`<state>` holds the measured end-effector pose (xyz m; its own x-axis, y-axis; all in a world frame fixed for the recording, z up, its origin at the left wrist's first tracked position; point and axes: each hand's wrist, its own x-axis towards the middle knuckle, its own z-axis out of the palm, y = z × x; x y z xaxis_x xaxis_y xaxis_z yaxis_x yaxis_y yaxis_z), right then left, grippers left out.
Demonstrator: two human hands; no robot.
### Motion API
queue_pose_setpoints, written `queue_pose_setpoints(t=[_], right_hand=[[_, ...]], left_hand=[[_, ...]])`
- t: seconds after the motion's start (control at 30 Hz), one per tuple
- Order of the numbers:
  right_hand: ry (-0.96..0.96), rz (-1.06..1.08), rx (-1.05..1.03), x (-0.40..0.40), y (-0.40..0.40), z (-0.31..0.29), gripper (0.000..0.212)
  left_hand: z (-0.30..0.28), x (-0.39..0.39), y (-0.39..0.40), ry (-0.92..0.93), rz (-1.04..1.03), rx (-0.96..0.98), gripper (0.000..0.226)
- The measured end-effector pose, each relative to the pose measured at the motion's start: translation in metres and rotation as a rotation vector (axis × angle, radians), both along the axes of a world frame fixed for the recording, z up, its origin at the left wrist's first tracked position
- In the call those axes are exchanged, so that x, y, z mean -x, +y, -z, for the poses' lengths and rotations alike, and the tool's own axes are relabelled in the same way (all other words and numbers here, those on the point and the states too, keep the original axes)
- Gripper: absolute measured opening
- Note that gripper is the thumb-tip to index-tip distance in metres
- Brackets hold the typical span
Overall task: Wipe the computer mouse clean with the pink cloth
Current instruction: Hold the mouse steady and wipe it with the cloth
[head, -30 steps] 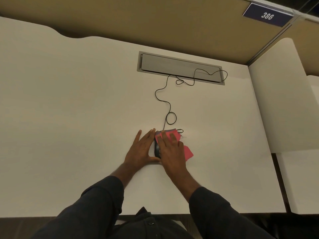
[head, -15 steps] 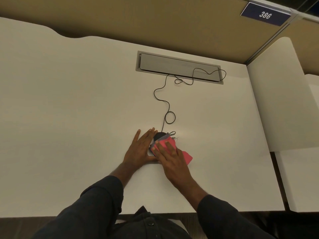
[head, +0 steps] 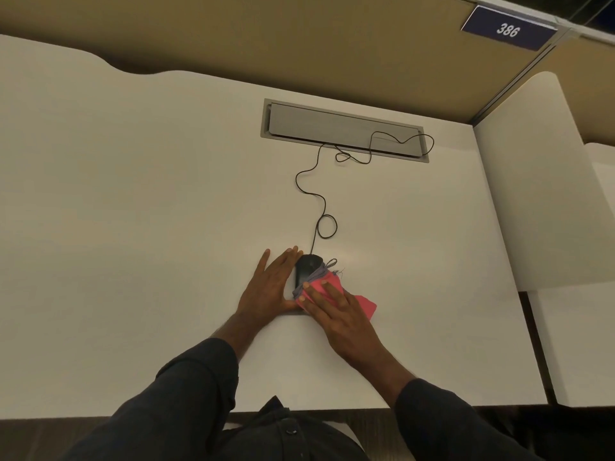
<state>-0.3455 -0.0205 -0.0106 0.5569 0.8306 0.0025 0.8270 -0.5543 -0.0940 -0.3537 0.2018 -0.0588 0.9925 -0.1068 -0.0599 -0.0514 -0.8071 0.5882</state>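
A black wired computer mouse (head: 307, 267) lies on the white desk (head: 133, 227). Its front half shows; its rear is under the pink cloth (head: 327, 287), which has a grey stitched edge. My right hand (head: 336, 314) lies flat on the cloth, pressing it onto the back of the mouse. My left hand (head: 271, 287) rests flat on the desk with its fingers against the mouse's left side, bracing it. The thin black cord (head: 319, 207) runs from the mouse's front away across the desk.
The cord loops up to a grey cable hatch (head: 342, 129) set in the desk at the back. A tan partition (head: 299, 38) stands behind the desk. A white divider panel (head: 539, 194) stands on the right. A blue sign reading 386 (head: 507, 28) hangs at top right.
My right hand has slid the pink cloth back toward me along the mouse, uncovering the mouse's black front half. My left hand has stayed against the mouse's left side.
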Motion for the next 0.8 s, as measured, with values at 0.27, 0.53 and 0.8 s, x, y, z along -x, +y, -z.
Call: queue_pose_setpoints(t=[0.27,0.53,0.8], right_hand=[[0.084,0.048,0.013,0.006,-0.016,0.003,0.085],[0.093,0.263,-0.023,0.019,-0.03,0.008,0.069],[0.133,0.42,-0.076,-0.006,-0.015,0.007,0.058]], left_hand=[[-0.002,0.0,0.0,-0.026,-0.003,0.004,0.119],[-0.002,0.0,0.003,-0.002,0.025,-0.041,0.124],[-0.001,0.001,0.002,0.005,0.015,-0.049,0.124]])
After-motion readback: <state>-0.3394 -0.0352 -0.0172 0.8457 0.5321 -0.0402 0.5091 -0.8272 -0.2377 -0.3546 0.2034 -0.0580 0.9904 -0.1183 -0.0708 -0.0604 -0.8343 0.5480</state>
